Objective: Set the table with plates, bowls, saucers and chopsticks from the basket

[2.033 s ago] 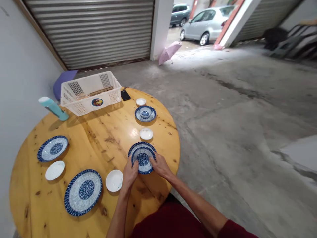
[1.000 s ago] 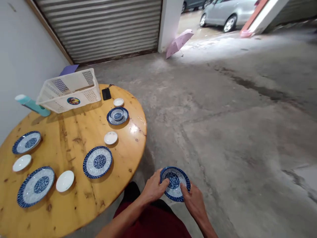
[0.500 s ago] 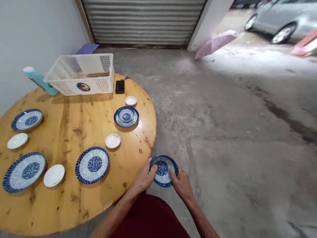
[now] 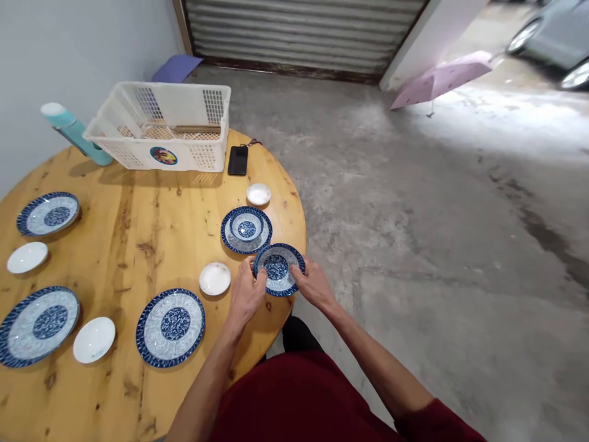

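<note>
Both my hands grip a blue-and-white patterned bowl (image 4: 277,267) by its rim, above the right edge of the round wooden table. My left hand (image 4: 248,288) is closed on the bowl's left side, thumb inside the rim. On the opposite side my right hand (image 4: 315,283) is closed the same way. Just beyond the held bowl lies a blue-rimmed plate (image 4: 230,240) with a smaller patterned bowl (image 4: 246,224) resting in it. A small white dish (image 4: 215,279) sits left of my left hand, and another white dish (image 4: 258,194) stands behind the plate.
On the wooden table (image 4: 151,245) are several more blue-rimmed plates, one nearby (image 4: 170,328), plus white bowls (image 4: 94,339) at the left. A white plastic basket (image 4: 138,153), a turquoise bottle (image 4: 76,132) and a black phone (image 4: 238,161) stand at the back. A pink umbrella (image 4: 437,80) lies on the floor.
My hands have carried the bowl forward and slightly left, from beside the table to over its edge near the plate with the small bowl. The view has shifted a little left.
</note>
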A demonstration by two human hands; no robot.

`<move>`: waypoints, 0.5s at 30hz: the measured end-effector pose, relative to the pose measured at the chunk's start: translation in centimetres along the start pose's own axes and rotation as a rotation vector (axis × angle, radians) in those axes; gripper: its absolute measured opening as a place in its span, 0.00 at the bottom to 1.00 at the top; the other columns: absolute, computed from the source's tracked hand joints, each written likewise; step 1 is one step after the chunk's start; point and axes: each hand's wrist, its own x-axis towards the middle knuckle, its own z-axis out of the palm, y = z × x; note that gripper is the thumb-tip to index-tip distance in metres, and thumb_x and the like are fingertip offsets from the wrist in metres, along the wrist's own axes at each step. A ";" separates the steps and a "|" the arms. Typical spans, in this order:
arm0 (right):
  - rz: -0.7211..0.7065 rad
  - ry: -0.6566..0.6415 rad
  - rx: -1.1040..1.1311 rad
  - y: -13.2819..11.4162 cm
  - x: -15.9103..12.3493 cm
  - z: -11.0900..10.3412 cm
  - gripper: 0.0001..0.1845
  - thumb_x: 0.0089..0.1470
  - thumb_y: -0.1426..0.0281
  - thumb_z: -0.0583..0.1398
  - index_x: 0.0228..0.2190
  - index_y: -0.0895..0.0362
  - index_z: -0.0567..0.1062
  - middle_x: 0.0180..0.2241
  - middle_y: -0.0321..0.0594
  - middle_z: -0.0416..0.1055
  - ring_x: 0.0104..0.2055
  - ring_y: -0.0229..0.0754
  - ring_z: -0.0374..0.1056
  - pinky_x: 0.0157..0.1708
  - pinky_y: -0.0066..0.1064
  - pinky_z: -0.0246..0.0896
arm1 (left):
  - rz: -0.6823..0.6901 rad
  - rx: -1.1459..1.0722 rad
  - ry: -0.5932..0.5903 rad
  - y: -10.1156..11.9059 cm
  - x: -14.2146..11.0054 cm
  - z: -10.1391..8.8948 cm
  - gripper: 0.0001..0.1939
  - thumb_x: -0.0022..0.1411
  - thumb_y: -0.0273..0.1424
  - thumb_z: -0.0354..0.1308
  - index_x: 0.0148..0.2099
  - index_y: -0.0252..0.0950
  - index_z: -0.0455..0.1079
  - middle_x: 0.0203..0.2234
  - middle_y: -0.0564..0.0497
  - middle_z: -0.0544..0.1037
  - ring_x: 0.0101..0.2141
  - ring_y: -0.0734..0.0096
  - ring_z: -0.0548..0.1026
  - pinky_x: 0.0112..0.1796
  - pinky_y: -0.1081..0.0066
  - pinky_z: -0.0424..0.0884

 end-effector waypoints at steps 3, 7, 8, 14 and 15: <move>-0.057 -0.062 -0.074 -1.4 4.0 0.4 0.12 0.57 0.67 0.52 0.30 0.57 0.73 0.29 0.42 0.75 0.31 0.43 0.69 0.32 0.30 0.58 | -0.042 0.123 0.100 0.8 2.4 -1.2 0.15 0.70 0.31 0.48 0.54 0.33 0.69 0.48 0.41 0.79 0.50 0.56 0.77 0.52 0.59 0.70; -0.147 -0.142 -0.152 -3.2 8.9 1.1 0.11 0.58 0.68 0.52 0.33 0.57 0.74 0.29 0.42 0.75 0.32 0.44 0.69 0.34 0.30 0.57 | -0.096 0.252 0.223 1.7 5.7 -2.1 0.16 0.71 0.31 0.45 0.53 0.33 0.70 0.46 0.38 0.80 0.49 0.53 0.78 0.51 0.59 0.70; -0.163 -0.163 -0.163 -3.5 10.0 1.2 0.12 0.59 0.67 0.52 0.34 0.58 0.74 0.30 0.43 0.76 0.33 0.44 0.70 0.35 0.30 0.57 | -0.129 0.279 0.249 1.9 6.4 -2.3 0.16 0.71 0.30 0.45 0.53 0.33 0.70 0.46 0.38 0.80 0.49 0.53 0.78 0.50 0.59 0.70; -0.217 -0.332 -0.180 -5.0 14.5 1.8 0.20 0.66 0.66 0.50 0.50 0.64 0.73 0.41 0.53 0.79 0.43 0.50 0.74 0.43 0.33 0.61 | -0.307 0.346 0.318 2.1 9.8 -2.5 0.18 0.70 0.30 0.45 0.56 0.31 0.70 0.47 0.37 0.81 0.52 0.52 0.78 0.52 0.60 0.70; -0.217 -0.370 -0.194 -5.1 15.0 1.9 0.21 0.66 0.66 0.49 0.51 0.65 0.72 0.41 0.54 0.79 0.43 0.50 0.74 0.43 0.34 0.61 | -0.328 0.347 0.326 1.9 10.2 -2.4 0.19 0.70 0.30 0.45 0.56 0.31 0.70 0.48 0.36 0.81 0.52 0.52 0.78 0.52 0.60 0.70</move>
